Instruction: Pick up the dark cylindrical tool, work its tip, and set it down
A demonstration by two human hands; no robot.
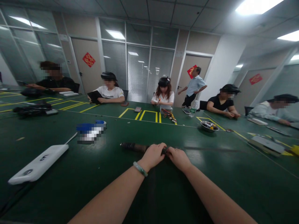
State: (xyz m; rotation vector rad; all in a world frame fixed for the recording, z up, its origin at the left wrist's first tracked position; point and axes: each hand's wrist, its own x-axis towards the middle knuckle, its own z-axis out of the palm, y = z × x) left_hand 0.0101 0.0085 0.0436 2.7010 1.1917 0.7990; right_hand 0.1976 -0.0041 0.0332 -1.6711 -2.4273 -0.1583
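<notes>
Across the green desk (109, 161), the left hand (152, 156), wearing a jade bangle (140, 169), and the right hand (178, 158) pinch a thick dark cable (134, 147) lying crosswise before the person, its long axis running left to right. It looks light and fairly stiff, best held at its thick section.

Past the fingers (161, 148), a dark green workbench (46, 149) stretches toward a glass partition wall (137, 71) with slatted blinds and beige doors (78, 67) bearing red paper signs (88, 59), beneath bright ceiling panel lights (255, 6).
</notes>
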